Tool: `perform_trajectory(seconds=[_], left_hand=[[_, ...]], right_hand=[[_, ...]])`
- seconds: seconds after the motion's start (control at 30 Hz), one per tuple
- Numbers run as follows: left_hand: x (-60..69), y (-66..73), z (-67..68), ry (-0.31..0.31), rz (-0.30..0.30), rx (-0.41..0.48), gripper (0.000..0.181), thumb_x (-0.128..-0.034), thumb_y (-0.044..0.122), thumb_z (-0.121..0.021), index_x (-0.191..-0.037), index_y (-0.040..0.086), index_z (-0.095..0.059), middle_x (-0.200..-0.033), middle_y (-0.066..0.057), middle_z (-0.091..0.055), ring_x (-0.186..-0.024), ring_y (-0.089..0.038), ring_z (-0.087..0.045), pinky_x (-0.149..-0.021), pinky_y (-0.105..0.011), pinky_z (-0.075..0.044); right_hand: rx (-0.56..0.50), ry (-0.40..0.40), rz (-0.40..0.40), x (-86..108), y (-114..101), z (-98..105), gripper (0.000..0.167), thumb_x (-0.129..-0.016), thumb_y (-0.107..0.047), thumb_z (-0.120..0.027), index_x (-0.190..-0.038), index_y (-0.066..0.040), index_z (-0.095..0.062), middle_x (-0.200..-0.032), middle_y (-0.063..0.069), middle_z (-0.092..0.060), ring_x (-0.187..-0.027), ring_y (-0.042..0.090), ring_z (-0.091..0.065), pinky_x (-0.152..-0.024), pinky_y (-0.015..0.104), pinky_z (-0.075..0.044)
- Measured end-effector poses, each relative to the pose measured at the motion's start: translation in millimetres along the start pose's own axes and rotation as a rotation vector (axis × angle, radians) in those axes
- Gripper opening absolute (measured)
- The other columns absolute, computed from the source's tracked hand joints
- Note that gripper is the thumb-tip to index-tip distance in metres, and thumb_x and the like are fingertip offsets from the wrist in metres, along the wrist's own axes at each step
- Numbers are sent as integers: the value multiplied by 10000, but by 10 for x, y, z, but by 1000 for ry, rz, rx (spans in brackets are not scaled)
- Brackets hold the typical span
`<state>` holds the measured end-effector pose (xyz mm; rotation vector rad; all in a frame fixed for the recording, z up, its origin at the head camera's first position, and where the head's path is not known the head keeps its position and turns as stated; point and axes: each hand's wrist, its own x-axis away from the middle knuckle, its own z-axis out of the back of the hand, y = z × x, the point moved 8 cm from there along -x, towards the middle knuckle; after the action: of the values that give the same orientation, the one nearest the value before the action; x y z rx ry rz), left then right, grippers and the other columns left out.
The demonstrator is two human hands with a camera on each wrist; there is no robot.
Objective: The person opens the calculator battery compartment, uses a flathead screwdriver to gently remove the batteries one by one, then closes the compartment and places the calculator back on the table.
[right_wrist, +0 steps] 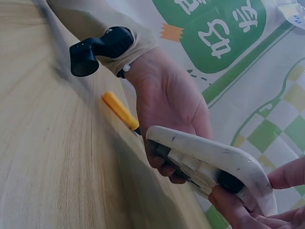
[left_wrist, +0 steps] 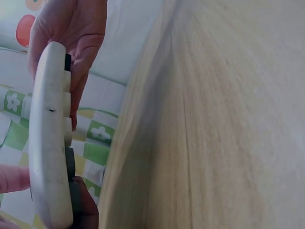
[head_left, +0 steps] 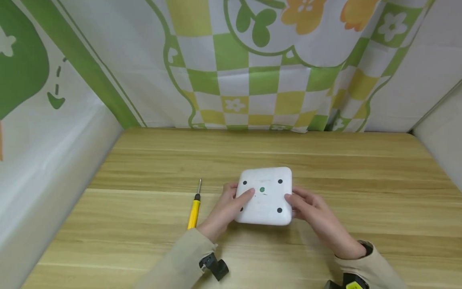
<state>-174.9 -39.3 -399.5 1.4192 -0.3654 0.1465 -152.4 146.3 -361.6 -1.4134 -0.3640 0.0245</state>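
A white, square, round-cornered calculator [head_left: 265, 206] is held up over the table with its back toward the head view. Dark round feet and a green dot mark that back. Raised white and dark keys [left_wrist: 67, 102] show on its other face in both wrist views. My left hand [head_left: 227, 204] grips the left side, thumb lying across the back and fingers beneath. My right hand [head_left: 319, 216] pinches the right edge between thumb and fingers. To the left of my left hand lies a yellow-handled screwdriver [head_left: 194, 212], its tip pointing away; the sleeve hides its handle end.
The wood-grain table [head_left: 361, 172] ends at a back wall hung with a green and yellow checked cloth [head_left: 263, 80]. White sheeting [head_left: 54, 148] rises along the left side. A black wrist camera [head_left: 214, 265] sits on the left cuff.
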Motion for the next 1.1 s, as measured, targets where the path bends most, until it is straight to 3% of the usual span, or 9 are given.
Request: perform_trajectory(seconds=[0.33, 0.77, 1.1], left_hand=[[13, 56, 30, -1, -28, -27, 572, -934, 215, -599, -1356, -45, -313, -1229, -226, -562, -1033, -268, -579, -875, -379, -505], [46, 78, 61, -1, -38, -69, 542, -914, 165, -624, -1350, -51, -386, -1290, -230, -537, -997, -270, -596, -838, -370, -527], [63, 75, 63, -4, -46, -131, 557, -879, 136, -666, -1337, -45, -404, -1265, -223, -555, -902, -238, -603, -756, -333, -536]], right_hand=[[71, 46, -70, -56, 119, 68, 549, -984, -282, -530, -1415, 29, -394, -1368, 217, -517, -1081, 161, -604, -912, 359, -513], [130, 57, -93, -94, 213, 106, 604, -967, -245, -566, -1438, 54, -334, -1354, 258, -516, -1109, 211, -597, -872, 293, -527], [233, 71, -152, -101, 293, 125, 649, -935, -319, -615, -1440, 6, -369, -1333, 217, -550, -1173, 257, -562, -944, 367, -496]])
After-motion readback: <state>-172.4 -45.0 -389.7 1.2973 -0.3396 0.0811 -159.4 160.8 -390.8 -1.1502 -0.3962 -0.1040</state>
